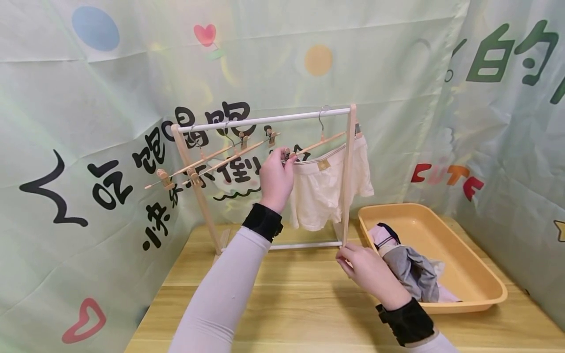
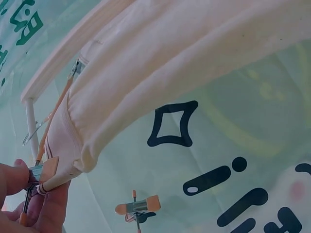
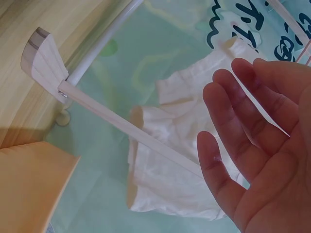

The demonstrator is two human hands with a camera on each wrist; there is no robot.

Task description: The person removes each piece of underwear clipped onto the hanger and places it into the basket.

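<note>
Cream underpants [image 1: 315,198] hang by their waistband from a wooden clip hanger [image 1: 325,142] on the small clothes rack's white rail [image 1: 282,117]. At the near end of that hanger, my left hand [image 1: 277,177] pinches the clip [image 2: 49,169] between thumb and fingers, by the waistband's corner. The other end of the waistband is under a far clip [image 1: 357,128]. My right hand [image 1: 371,272] is beside the foot of the rack's right post [image 1: 348,181]. Its fingers are relaxed and hold nothing, as the right wrist view shows.
Two more clip hangers [image 1: 238,159] without clothes hang at the rail's left. To the right, a yellow tray [image 1: 459,245] contains crumpled grey and pink clothes [image 1: 408,269]. A wood-grain table [image 1: 282,304] bears the rack and tray. Printed cloth [image 1: 388,59] surrounds the table behind and at both sides.
</note>
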